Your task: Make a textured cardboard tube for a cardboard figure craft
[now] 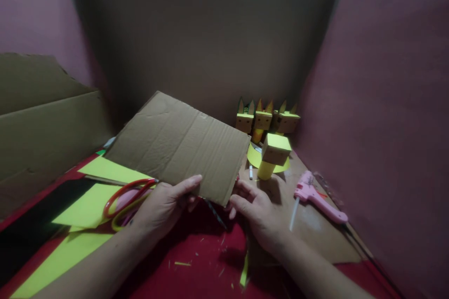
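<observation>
A flat brown cardboard sheet (189, 140) is raised and tilted above the red surface. My left hand (168, 201) grips its lower edge, thumb on top and fingers beneath. At the lower right corner, my right hand (252, 208) pinches the sheet between thumb and fingers. Scissors with red and yellow handles (121, 201) lie beside my left wrist. Under the sheet, a thin dark pencil-like stick (215, 215) shows in part. To the right of my right hand stands a small cardboard box head (277, 150) on a yellow paper tube (265, 171).
Several box-headed figures with pointed ears (263, 121) stand at the back. A pink glue gun (317, 201) with its cord rests on a cardboard base (329, 243) at right. Yellow paper sheets (84, 208) lie at left, near a large cardboard box (52, 135). Paper scraps (183, 264) litter the red cloth.
</observation>
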The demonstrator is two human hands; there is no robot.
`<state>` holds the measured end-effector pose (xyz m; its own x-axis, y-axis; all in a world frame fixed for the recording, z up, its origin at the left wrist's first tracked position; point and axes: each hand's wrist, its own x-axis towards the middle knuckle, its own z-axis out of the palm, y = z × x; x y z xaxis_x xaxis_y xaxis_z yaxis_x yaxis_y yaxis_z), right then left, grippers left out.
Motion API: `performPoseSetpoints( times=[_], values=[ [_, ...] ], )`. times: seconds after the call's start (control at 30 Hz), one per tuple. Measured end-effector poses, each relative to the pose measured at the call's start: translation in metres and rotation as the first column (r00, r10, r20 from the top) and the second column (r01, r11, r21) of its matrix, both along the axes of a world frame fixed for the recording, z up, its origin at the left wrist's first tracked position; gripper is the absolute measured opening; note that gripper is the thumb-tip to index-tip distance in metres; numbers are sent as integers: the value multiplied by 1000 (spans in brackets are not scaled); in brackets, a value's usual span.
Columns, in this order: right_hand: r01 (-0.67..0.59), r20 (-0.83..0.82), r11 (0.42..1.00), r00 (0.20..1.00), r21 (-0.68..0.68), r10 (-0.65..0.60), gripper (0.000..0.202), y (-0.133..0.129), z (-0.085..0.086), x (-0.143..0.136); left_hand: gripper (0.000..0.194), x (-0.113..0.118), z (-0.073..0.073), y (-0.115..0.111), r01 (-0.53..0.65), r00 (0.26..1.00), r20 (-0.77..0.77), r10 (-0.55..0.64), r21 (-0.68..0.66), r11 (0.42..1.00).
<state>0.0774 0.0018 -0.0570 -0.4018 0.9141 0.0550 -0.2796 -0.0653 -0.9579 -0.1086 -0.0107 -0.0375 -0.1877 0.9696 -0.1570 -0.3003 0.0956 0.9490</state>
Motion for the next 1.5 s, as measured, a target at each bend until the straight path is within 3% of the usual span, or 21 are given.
performPoseSetpoints(
  times=[0.1, 0.27, 0.43, 0.67, 0.87, 1.1, 1.3, 1.5],
  values=[
    [-48, -161, 999, 986, -19, 44, 31, 1, 6, -8, 42, 3, -3, -3, 141, 990, -6, -141, -38, 989],
    [-3, -311, 991, 950, -135, -40, 37, 4, 20, -25, 38, 8, -2, -6, 120, 991, 57, -117, -48, 992],
    [30, -307, 943, 942, -330, -137, 26, 7, 20, -38, 34, 8, -5, -7, 172, 984, 49, -170, -19, 985],
    [116, -260, 919, 939, -377, -225, 33, 12, 22, -47, 36, 8, 5, -8, 89, 983, 160, -93, 31, 996],
    [143, -314, 940, 918, -308, -243, 32, 16, 26, -49, 29, 4, 7, -8, 51, 998, 41, -53, 45, 998],
    [198, -282, 927, 914, -319, -292, 38, 22, 17, -47, 30, 1, 6, -4, -62, 962, -262, 75, 58, 996],
    [159, -301, 919, 913, -360, -276, 33, 20, 12, -45, 31, 4, 8, -3, -75, 926, -366, 86, 45, 996],
    [147, -275, 919, 926, -366, -258, 32, 17, 14, -45, 30, 6, 8, -5, -69, 924, -373, 84, 55, 996]
  ],
)
